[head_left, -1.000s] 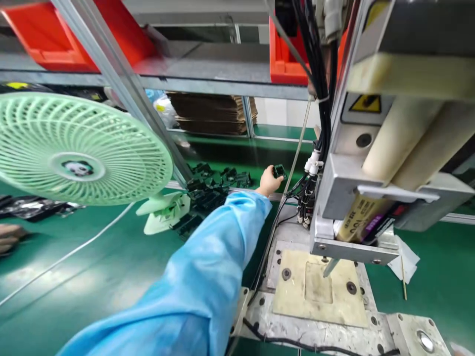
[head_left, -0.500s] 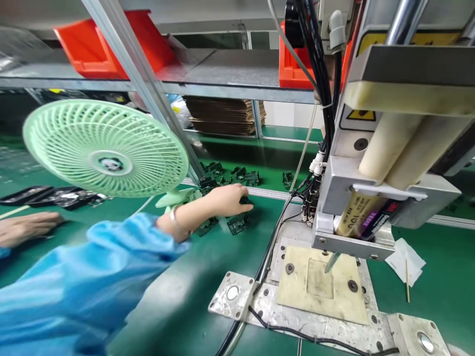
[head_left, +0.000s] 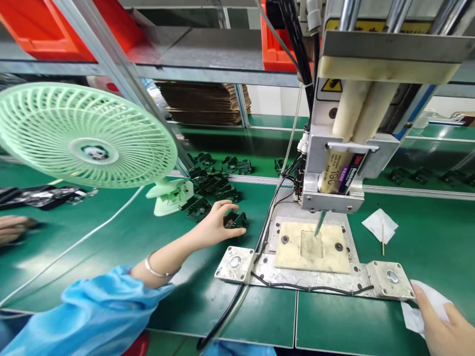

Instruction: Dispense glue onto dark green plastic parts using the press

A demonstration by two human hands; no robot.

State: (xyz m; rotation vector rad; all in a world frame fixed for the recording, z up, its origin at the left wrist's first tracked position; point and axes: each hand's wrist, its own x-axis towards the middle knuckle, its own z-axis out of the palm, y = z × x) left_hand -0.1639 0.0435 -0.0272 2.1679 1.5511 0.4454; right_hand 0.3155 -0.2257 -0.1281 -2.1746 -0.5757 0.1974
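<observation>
My left hand, with a metal bangle at the wrist, reaches over the green tabletop. Its thumb and forefinger are apart around a small black plastic part; the part rests on the table, and a gap shows below the forefinger. More black parts of this kind lie piled just beyond the hand. At the lower right edge, my right hand pinches a white wipe beside the dispensing machine's base. That base carries a cream fixture plate with a square recess, under a dispensing needle.
A green fan stands at left, its white cord crossing the table. The adhesive dispenser rises at right, with black cables beside it. A white wipe and stick lie right of it. Another person's hand is far left.
My left hand has lowered toward the near black part, and its fingers have spread. My right hand with the white wipe has come into view. The camera view has shifted right and down.
</observation>
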